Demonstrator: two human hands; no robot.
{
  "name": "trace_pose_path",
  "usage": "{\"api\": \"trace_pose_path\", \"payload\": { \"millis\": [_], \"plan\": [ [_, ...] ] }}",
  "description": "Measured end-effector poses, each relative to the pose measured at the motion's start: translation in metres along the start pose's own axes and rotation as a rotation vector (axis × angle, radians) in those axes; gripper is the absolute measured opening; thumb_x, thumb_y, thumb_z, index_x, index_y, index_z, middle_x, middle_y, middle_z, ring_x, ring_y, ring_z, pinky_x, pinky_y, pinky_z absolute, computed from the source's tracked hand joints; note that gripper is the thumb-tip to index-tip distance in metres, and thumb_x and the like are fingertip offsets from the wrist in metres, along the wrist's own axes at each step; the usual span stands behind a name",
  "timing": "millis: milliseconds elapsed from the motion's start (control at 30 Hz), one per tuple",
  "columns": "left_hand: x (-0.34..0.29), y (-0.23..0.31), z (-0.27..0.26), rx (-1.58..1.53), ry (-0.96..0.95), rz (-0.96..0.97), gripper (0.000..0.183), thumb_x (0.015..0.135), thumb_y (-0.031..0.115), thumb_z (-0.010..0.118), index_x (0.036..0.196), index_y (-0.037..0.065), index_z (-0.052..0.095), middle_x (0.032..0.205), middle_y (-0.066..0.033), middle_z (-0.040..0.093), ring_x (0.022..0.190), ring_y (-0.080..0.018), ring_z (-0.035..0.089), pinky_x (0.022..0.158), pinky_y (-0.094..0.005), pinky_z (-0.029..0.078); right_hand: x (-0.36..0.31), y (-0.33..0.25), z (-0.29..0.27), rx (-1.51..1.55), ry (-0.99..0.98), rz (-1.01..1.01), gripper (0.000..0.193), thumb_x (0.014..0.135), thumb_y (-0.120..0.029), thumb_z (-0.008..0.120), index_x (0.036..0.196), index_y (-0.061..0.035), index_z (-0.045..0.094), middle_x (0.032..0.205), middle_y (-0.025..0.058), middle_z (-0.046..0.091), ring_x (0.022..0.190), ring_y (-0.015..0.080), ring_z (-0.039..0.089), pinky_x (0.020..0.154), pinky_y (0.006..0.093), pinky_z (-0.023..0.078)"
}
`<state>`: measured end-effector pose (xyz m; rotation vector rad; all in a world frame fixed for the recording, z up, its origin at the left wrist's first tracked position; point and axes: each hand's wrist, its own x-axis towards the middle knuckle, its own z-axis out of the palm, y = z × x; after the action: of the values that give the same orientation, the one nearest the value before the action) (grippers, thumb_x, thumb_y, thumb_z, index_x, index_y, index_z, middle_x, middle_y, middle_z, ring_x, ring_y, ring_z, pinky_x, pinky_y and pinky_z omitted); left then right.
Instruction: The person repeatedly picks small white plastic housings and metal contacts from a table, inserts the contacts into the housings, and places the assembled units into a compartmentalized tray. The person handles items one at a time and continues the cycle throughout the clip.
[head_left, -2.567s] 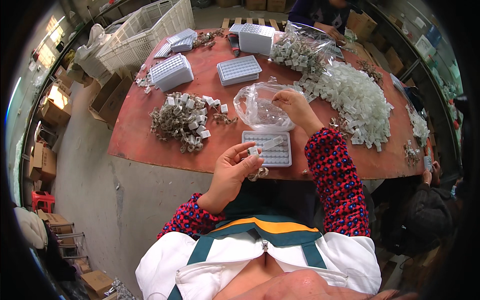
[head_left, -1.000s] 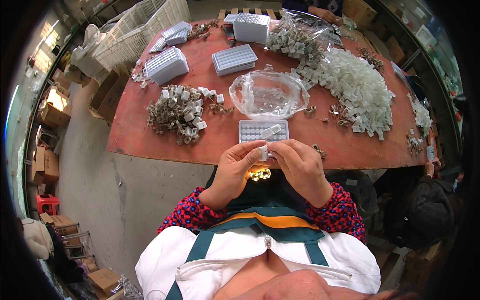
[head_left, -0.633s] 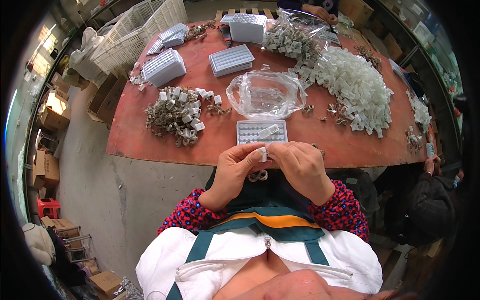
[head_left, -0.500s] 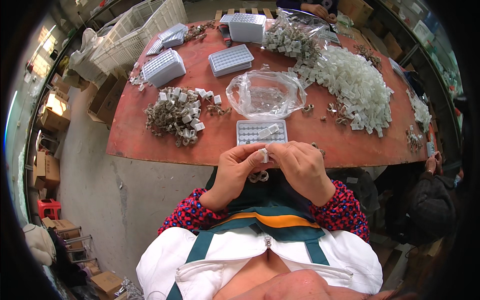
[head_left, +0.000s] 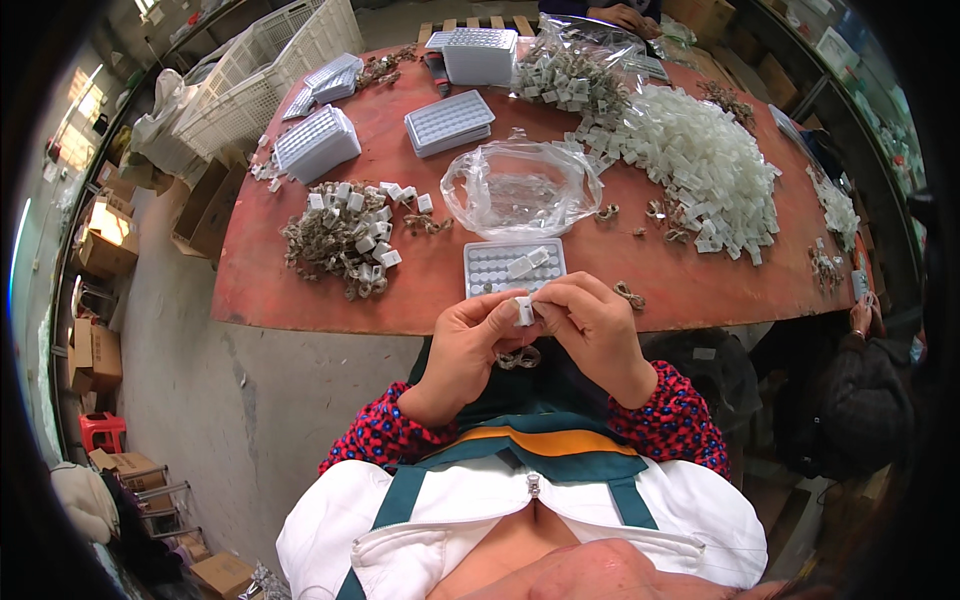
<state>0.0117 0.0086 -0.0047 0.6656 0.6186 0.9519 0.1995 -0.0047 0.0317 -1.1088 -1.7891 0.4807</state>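
Note:
Over the table's near edge, my left hand pinches a small white plastic housing between thumb and forefinger. My right hand is closed at the housing's right side, fingertips pressed together; what lies between them is hidden. Just below the hands hangs a coiled brownish cord, whose link to the housing I cannot make out. Directly beyond my fingers lies a white tray with rows of round cells, and loose white housings rest on it.
A clear plastic bag lies behind the tray. To its left is a heap of corded white pieces; to its right, a large pile of white housings. Stacked trays stand farther back. Another person's hands are across the table.
The housing has turned so that its broad white face shows, and my right fingertips have shifted from its top to its right side. The view has moved slightly.

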Motion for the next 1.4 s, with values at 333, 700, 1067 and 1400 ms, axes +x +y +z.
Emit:
{"api": "trace_pose_path", "payload": {
  "millis": [333,700,1067,1400],
  "plan": [
    [-0.005,0.004,0.004,0.107,0.023,0.009,0.032,0.102,0.016,0.06,0.127,-0.005,0.061,0.114,-0.0147,0.069,0.098,-0.0203,0.071,0.086,-0.0336,0.062,-0.006,0.014,0.0,0.012,-0.024,-0.092,0.014,0.084,-0.007,0.074,0.098,-0.0055,0.072,0.089,0.0091,0.07,0.077,0.028,0.069,0.066,0.0355,0.057],
    [0.052,0.143,-0.09,1.316,0.849,0.873,0.036,0.095,0.021,0.072,0.124,-0.001,0.067,0.107,-0.0103,0.073,0.092,-0.015,0.069,0.082,-0.0285,0.055,0.003,0.153,-0.087,-0.755,0.118,0.514,0.036,0.086,-0.03,0.076,0.113,-0.0071,0.069,0.098,0.0112,0.068,0.092,0.029,0.066,0.081,0.0418,0.053],
    [0.046,0.044,0.014,1.051,0.104,0.628,0.021,0.094,0.007,0.07,0.114,-0.001,0.071,0.094,-0.002,0.064,0.079,-0.0058,0.061,0.069,-0.0194,0.049,0.009,0.131,-0.085,0.144,0.128,0.493,0.02,0.091,-0.006,0.072,0.109,-0.0021,0.067,0.101,0.0031,0.069,0.091,0.0109,0.065,0.079,0.0253,0.052],
    [0.052,0.019,0.047,0.864,-0.181,0.639,0.032,0.09,0.002,0.07,0.122,0.005,0.07,0.097,-0.0084,0.065,0.082,-0.015,0.063,0.07,-0.0256,0.052,-0.002,0.039,-0.064,0.913,-0.14,0.459,0.033,0.099,-0.007,0.062,0.131,0.001,0.057,0.117,0.0065,0.064,0.103,0.0124,0.066,0.089,0.0255,0.054]
  ]
}}
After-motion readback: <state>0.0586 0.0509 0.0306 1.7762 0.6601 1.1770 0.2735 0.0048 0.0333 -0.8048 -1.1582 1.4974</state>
